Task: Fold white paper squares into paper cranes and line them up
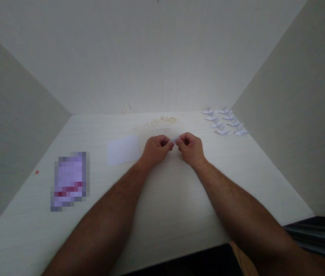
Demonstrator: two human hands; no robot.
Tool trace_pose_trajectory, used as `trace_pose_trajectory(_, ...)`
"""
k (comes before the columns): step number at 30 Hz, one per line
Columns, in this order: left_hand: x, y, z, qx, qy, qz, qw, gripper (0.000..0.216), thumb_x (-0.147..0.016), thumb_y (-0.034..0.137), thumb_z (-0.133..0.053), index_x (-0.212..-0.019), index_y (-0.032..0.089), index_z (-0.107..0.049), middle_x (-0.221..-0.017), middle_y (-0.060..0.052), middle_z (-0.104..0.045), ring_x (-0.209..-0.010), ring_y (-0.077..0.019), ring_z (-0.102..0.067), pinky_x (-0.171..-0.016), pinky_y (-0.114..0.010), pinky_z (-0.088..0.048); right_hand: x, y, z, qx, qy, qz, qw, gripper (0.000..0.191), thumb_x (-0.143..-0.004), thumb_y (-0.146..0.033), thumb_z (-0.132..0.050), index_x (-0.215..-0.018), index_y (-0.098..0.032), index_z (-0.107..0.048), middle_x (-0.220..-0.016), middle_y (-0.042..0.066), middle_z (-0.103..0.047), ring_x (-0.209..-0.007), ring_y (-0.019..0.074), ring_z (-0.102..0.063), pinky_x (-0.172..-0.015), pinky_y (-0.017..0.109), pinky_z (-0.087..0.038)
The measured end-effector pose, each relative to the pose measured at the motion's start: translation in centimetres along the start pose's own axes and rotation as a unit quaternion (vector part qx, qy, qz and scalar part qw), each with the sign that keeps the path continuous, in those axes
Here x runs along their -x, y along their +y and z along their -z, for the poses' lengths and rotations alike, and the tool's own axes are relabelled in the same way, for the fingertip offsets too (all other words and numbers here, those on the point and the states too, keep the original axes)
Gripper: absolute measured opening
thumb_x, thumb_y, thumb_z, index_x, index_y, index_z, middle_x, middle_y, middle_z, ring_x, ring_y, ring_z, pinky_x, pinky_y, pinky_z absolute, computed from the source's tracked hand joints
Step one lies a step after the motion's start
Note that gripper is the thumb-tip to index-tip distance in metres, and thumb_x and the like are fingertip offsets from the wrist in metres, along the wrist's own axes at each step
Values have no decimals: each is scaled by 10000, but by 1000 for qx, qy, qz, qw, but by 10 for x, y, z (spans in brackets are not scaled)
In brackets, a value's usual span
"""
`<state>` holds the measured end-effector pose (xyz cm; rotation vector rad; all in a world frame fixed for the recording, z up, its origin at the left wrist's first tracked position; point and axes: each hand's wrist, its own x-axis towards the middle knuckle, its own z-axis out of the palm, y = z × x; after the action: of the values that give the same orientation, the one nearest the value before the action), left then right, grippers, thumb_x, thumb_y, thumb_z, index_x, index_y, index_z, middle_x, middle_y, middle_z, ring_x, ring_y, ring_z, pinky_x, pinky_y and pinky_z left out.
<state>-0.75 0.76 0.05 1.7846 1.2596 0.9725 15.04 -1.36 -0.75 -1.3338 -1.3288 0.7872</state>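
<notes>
A small folded piece of white paper is pinched between both hands above the middle of the table. My left hand grips its left end with thumb and fingers closed. At the other end, my right hand holds it in a similar pinch. Most of the paper is hidden by the fingertips, so its exact folds cannot be made out. Left of my left hand a flat white sheet of paper lies on the table.
Several folded paper cranes stand in two rows at the back right. A blurred purple item with a red stripe lies at left, near a small red spot. Walls enclose the white table at the back and sides.
</notes>
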Motion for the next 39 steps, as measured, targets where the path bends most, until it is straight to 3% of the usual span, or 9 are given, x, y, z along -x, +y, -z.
trace_pose_trajectory(11, 0, -2, 0, 25, 5, 2, 1000, 253, -775, 378, -664, -643, 163, -662, -586, -9, -629, -535, -111, -483, -516, -240, -342, -1, -3, 2, -24, -11, -15, 1000, 208, -724, -386, -700, -745, -184, -653, -572, -33, -583, -528, 101, -497, -525, 253, -377)
trace_pose_trajectory(26, -1, -1, -3, 63, -11, -15, 998, 175, -698, 289, -670, -593, 156, -629, -522, 38, -507, -523, -85, -410, -494, -217, -289, -4, 0, 5, -47, -27, -3, 999, 178, -715, -349, -706, -663, -197, -629, -488, -56, -540, -447, 77, -426, -464, 227, -319)
trace_pose_trajectory(30, -2, -1, -4, 54, 10, -44, 998, 194, -716, 323, -688, -625, 155, -662, -565, 23, -559, -551, -93, -439, -507, -223, -317, -6, 3, 6, -49, -29, -6, 998, 181, -722, -350, -705, -671, -198, -621, -493, -51, -552, -453, 83, -444, -468, 228, -334)
trace_pose_trajectory(39, -2, -2, -3, 23, 26, -33, 999, 170, -750, 291, -696, -646, 159, -717, -541, 22, -593, -528, -94, -457, -520, -234, -339, -7, 5, 4, -31, -21, -6, 999, 180, -740, -348, -711, -674, -199, -636, -504, -47, -558, -467, 87, -455, -472, 230, -352)
